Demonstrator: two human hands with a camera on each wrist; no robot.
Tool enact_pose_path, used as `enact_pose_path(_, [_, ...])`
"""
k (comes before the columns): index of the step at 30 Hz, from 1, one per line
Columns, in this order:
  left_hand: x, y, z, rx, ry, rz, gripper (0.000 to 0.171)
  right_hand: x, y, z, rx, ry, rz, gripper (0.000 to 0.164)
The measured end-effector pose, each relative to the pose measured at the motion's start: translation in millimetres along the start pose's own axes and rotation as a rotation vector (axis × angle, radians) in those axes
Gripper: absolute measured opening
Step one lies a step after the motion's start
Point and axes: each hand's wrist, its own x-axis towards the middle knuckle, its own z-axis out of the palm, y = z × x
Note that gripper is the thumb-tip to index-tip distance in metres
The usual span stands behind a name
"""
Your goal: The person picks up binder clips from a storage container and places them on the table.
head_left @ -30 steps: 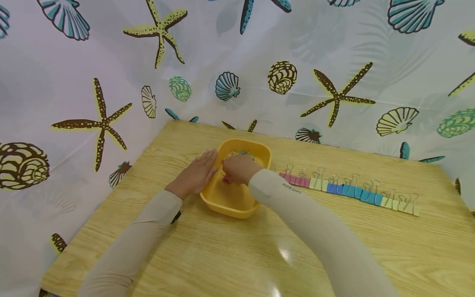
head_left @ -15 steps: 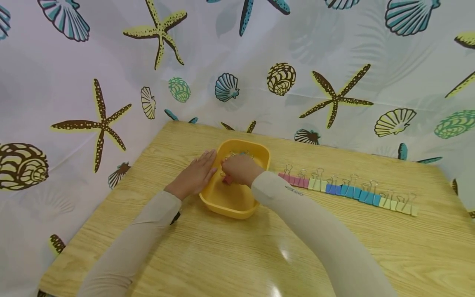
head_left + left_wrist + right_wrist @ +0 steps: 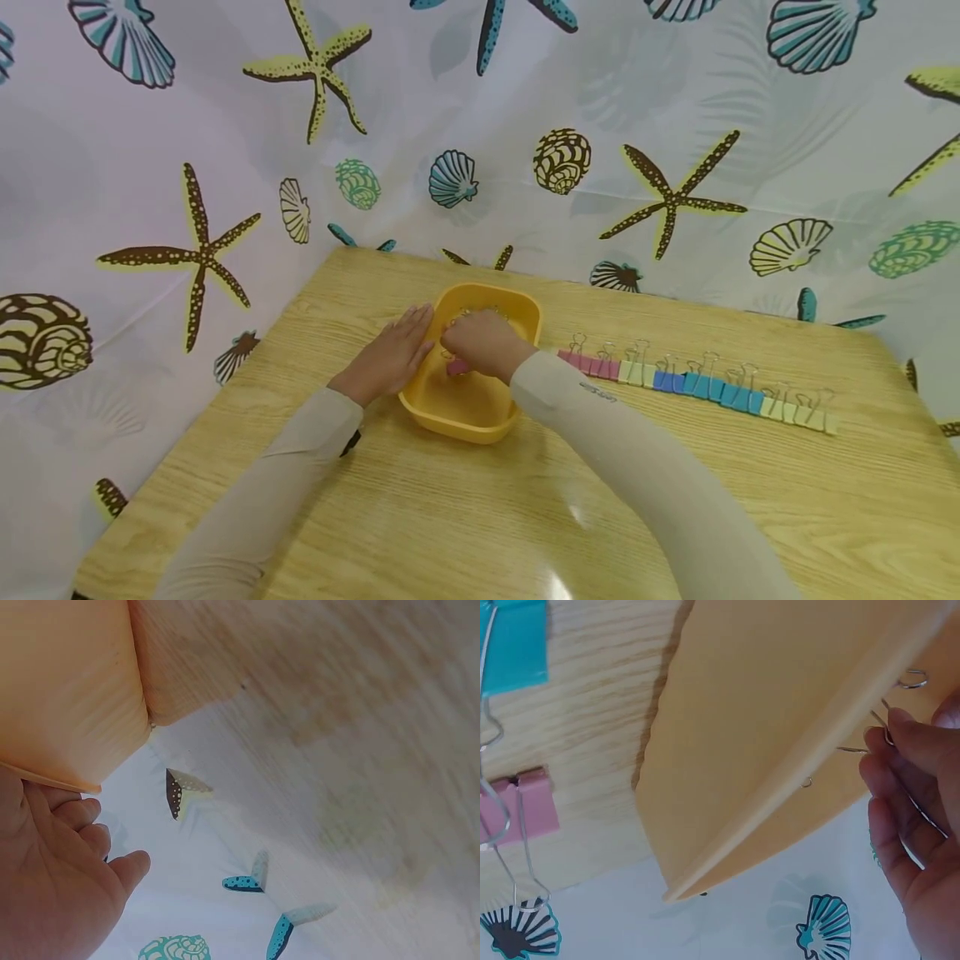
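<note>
A yellow plastic tub [image 3: 465, 421] stands on the table, with several binder clips near its far end. My left hand [image 3: 390, 354] rests against the tub's left rim, its fingers straight; the left wrist view shows this hand [image 3: 56, 874] at the tub's edge. My right hand [image 3: 483, 342] reaches inside the tub. In the right wrist view, its thumb and forefinger pinch the wire handle [image 3: 886, 733] of a binder clip. A pink binder clip [image 3: 457, 367] shows just under that hand in the head view. The right hand covers part of the tub's contents.
Right of the tub runs a row of binder clips [image 3: 701, 385] in pink, pale yellow, blue and teal, wire handles up. A wood-grain table [image 3: 450, 517] lies beneath everything. A white curtain [image 3: 510, 117] printed with shells and starfish hangs behind and to the left.
The pink binder clip has turned slightly under the right hand. The left hand stays against the tub. The head view has shifted slightly.
</note>
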Motion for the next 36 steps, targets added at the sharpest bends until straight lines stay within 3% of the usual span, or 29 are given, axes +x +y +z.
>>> enact_pose_path(4, [-0.1, 1.8, -1.0, 0.003, 0.005, 0.005, 0.060, -4.9, 1.4, -0.8, -0.012, 0.046, -0.015, 0.031])
enact_pose_path(8, [-0.6, 3.9, -1.6, 0.005, 0.012, 0.010, 0.060, -11.1, 3.5, -3.7, -0.029, 0.073, -0.020, 0.011])
enact_pose_path(14, [-1.7, 1.4, -0.4, 0.018, 0.006, 0.003, 0.059, -20.0, 8.8, -17.2, 0.081, 0.119, 0.026, 0.012])
enact_pose_path(20, [-1.1, 2.8, -0.3, 0.002, 0.009, -0.003, 0.059, -38.6, 19.9, -30.0, 0.150, 0.223, 0.092, 0.017])
enact_pose_path(24, [0.1, 3.1, 1.2, -0.027, 0.006, -0.008, 0.059, -59.0, 35.3, -29.9, 0.215, 0.311, 0.116, 0.016])
enact_pose_path(29, [-0.8, 2.1, 3.3, -0.029, 0.000, -0.010, 0.059, -99.7, 59.5, -24.9, 0.262, 0.429, 0.128, 0.009])
enact_pose_path(36, [0.6, -0.2, 1.8, -0.022, 0.010, -0.005, 0.058, -160.5, 89.4, -2.4, 0.285, 0.418, 0.255, 0.007])
